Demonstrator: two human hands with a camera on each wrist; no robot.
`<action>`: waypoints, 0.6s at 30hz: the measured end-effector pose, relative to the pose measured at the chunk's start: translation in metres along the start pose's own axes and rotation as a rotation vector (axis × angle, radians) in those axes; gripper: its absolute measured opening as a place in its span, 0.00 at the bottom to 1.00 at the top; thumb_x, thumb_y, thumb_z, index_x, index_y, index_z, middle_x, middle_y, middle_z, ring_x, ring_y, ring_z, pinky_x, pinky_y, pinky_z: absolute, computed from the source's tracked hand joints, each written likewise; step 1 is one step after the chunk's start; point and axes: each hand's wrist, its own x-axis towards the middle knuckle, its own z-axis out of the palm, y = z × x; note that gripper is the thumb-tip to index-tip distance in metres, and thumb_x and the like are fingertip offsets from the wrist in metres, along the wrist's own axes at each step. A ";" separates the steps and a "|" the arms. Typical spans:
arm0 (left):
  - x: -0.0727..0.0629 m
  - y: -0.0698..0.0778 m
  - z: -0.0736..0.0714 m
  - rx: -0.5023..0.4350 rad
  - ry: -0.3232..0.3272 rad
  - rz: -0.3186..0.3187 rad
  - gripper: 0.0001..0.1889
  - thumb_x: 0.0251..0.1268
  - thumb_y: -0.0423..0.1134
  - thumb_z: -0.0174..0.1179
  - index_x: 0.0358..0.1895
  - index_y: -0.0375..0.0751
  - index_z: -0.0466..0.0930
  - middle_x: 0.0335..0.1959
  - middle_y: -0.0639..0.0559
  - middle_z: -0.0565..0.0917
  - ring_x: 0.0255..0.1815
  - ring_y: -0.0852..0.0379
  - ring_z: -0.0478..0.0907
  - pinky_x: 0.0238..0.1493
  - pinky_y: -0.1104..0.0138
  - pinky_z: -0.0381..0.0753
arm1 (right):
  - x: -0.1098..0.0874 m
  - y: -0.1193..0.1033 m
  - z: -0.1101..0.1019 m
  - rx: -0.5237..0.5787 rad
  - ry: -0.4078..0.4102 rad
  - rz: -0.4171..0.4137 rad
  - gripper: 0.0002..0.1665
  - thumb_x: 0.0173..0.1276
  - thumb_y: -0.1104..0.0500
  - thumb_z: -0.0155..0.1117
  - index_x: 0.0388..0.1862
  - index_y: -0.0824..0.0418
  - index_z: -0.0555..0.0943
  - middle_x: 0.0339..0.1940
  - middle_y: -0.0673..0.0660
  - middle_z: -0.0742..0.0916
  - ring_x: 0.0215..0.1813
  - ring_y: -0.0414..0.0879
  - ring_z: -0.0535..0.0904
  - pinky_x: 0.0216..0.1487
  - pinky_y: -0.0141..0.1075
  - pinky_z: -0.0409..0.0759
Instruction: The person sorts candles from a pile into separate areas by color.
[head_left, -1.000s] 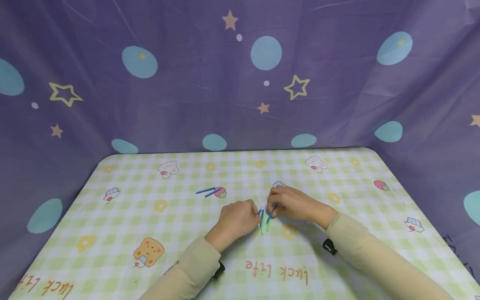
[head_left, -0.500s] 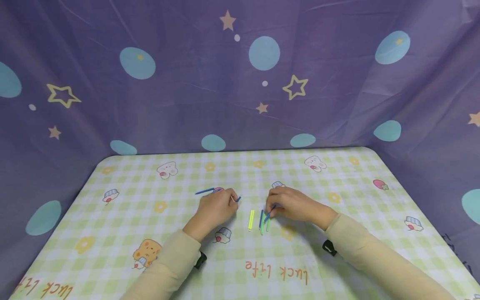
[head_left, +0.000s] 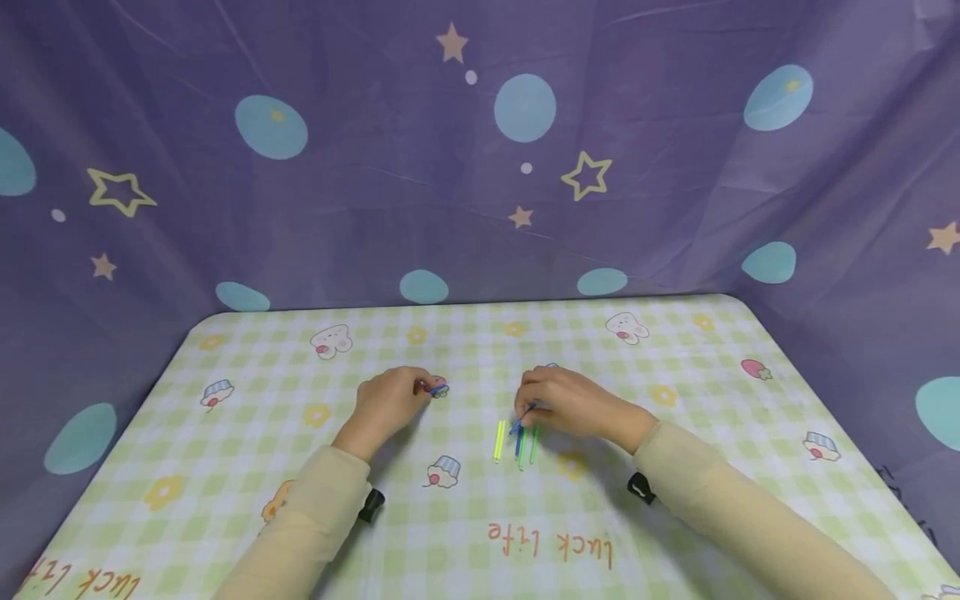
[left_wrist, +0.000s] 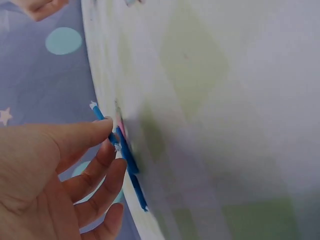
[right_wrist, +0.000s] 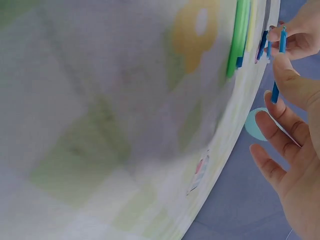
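One purple star-patterned curtain [head_left: 360, 217] hangs behind the green-checked tablecloth [head_left: 450, 533] in front of us. Over the cloth are our left hand [head_left: 388, 404] and, nearer the middle, our right hand [head_left: 566, 402], both pinching with thumb and fingers. The left grips a blue stick [left_wrist: 98, 112] close to two more blue sticks [left_wrist: 128, 152] on the cloth; the right grips another blue stick [right_wrist: 283, 42] near a row of two yellow sticks [head_left: 497, 446], a dark-blue stick [head_left: 519, 445] and two green sticks [head_left: 534, 446].
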 end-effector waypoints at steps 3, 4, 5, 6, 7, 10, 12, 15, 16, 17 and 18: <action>0.004 -0.004 0.000 0.005 0.006 -0.019 0.09 0.64 0.38 0.67 0.45 0.52 0.88 0.34 0.58 0.86 0.31 0.56 0.79 0.38 0.52 0.73 | 0.009 -0.003 -0.002 -0.004 0.002 -0.016 0.06 0.59 0.56 0.74 0.32 0.51 0.84 0.30 0.42 0.79 0.35 0.41 0.75 0.42 0.34 0.73; 0.005 -0.005 0.000 0.003 0.007 -0.025 0.09 0.63 0.38 0.67 0.45 0.52 0.88 0.33 0.58 0.85 0.30 0.56 0.78 0.38 0.52 0.73 | 0.012 -0.005 -0.003 -0.003 0.002 -0.019 0.06 0.59 0.56 0.75 0.32 0.51 0.84 0.29 0.42 0.79 0.34 0.41 0.75 0.41 0.34 0.73; 0.006 -0.006 -0.001 0.001 0.007 -0.029 0.09 0.63 0.38 0.67 0.45 0.52 0.88 0.31 0.58 0.85 0.29 0.56 0.78 0.38 0.52 0.73 | 0.015 -0.006 -0.003 -0.003 0.000 -0.019 0.06 0.59 0.56 0.75 0.32 0.51 0.84 0.28 0.42 0.78 0.33 0.41 0.75 0.40 0.34 0.73; 0.007 -0.007 -0.001 -0.003 0.008 -0.033 0.09 0.63 0.37 0.67 0.45 0.52 0.88 0.30 0.59 0.84 0.28 0.56 0.77 0.38 0.52 0.73 | 0.019 -0.008 -0.004 -0.005 -0.001 -0.017 0.06 0.59 0.56 0.75 0.31 0.51 0.84 0.28 0.42 0.78 0.33 0.41 0.75 0.39 0.34 0.73; 0.008 -0.008 -0.001 -0.007 0.008 -0.036 0.08 0.63 0.37 0.67 0.44 0.51 0.88 0.28 0.59 0.83 0.27 0.56 0.76 0.38 0.52 0.73 | 0.023 -0.009 -0.004 -0.008 -0.001 -0.012 0.06 0.58 0.56 0.75 0.31 0.50 0.84 0.27 0.42 0.78 0.32 0.41 0.74 0.38 0.34 0.72; 0.010 -0.010 -0.001 -0.024 0.015 -0.039 0.08 0.63 0.37 0.67 0.44 0.50 0.88 0.27 0.59 0.82 0.27 0.56 0.76 0.38 0.51 0.73 | 0.034 -0.013 -0.005 -0.020 -0.008 0.013 0.07 0.59 0.55 0.76 0.31 0.50 0.84 0.27 0.42 0.77 0.31 0.38 0.72 0.38 0.34 0.72; 0.012 -0.012 -0.001 -0.027 0.025 -0.041 0.08 0.62 0.37 0.67 0.44 0.49 0.88 0.28 0.60 0.82 0.28 0.56 0.77 0.39 0.50 0.73 | 0.042 -0.015 -0.004 -0.030 -0.016 0.032 0.06 0.59 0.55 0.75 0.31 0.49 0.84 0.27 0.42 0.78 0.31 0.37 0.71 0.37 0.33 0.72; 0.014 -0.015 -0.001 -0.022 0.045 -0.043 0.08 0.61 0.37 0.68 0.43 0.48 0.88 0.28 0.59 0.82 0.29 0.55 0.78 0.40 0.50 0.74 | 0.054 -0.017 -0.002 -0.044 -0.027 0.062 0.05 0.61 0.54 0.74 0.32 0.48 0.84 0.28 0.41 0.78 0.31 0.36 0.72 0.37 0.33 0.72; 0.015 -0.015 -0.001 -0.021 0.049 -0.044 0.08 0.60 0.37 0.68 0.43 0.48 0.88 0.28 0.59 0.82 0.30 0.55 0.78 0.40 0.50 0.73 | 0.058 -0.017 -0.001 -0.046 -0.028 0.071 0.05 0.61 0.54 0.74 0.32 0.48 0.84 0.28 0.41 0.78 0.31 0.36 0.72 0.37 0.33 0.73; 0.015 -0.016 -0.002 -0.017 0.051 -0.046 0.08 0.60 0.37 0.69 0.43 0.48 0.88 0.28 0.59 0.82 0.30 0.55 0.78 0.40 0.50 0.73 | 0.062 -0.018 -0.001 -0.049 -0.028 0.079 0.05 0.61 0.53 0.74 0.32 0.48 0.84 0.29 0.42 0.78 0.32 0.36 0.72 0.37 0.33 0.73; 0.015 -0.017 -0.002 -0.018 0.052 -0.045 0.08 0.60 0.37 0.68 0.42 0.47 0.88 0.28 0.59 0.82 0.30 0.55 0.78 0.40 0.50 0.73 | 0.065 -0.018 0.000 -0.052 -0.026 0.085 0.05 0.62 0.53 0.74 0.33 0.48 0.84 0.29 0.42 0.78 0.32 0.36 0.72 0.36 0.33 0.73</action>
